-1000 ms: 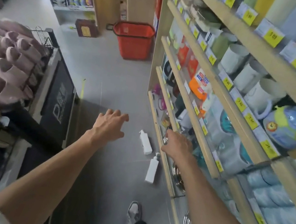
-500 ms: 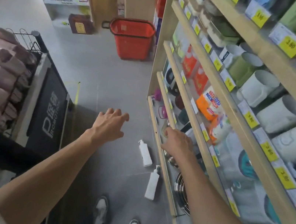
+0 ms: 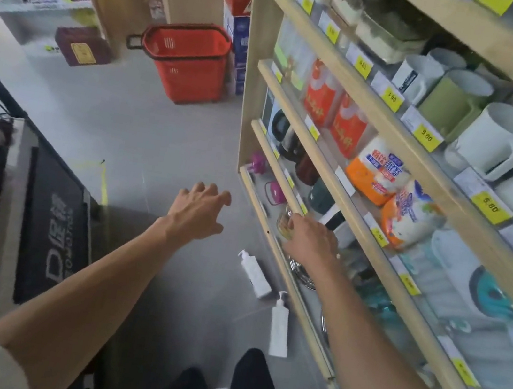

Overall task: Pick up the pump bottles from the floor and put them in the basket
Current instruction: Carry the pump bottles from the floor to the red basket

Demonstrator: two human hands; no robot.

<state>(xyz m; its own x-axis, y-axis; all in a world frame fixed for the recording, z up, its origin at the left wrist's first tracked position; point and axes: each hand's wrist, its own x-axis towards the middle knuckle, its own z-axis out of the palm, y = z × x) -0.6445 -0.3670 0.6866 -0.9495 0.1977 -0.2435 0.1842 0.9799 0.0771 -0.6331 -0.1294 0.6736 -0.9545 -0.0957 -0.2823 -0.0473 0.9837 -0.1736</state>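
Hands hovering above two pump bottles, neither one being gripped yet.

You are stretching your left hand (image 3: 198, 215) out over the floor (image 3: 161, 152), fingers spread and loosely bent, holding nothing. Your right hand (image 3: 311, 240) is reaching in against the shelf unit (image 3: 249, 99); whether its fingers are closing on anything cannot be told. The farther bottle (image 3: 254, 274) and nearer bottle (image 3: 279, 327) are lying close together near your feet, just beside the shelf base on the right. The red basket (image 3: 186, 58) is standing far up the aisle, well apart. Stooping here, you are probably risking brushing stock off the shelves with your right arm, or nudging a bottle under the shelf.
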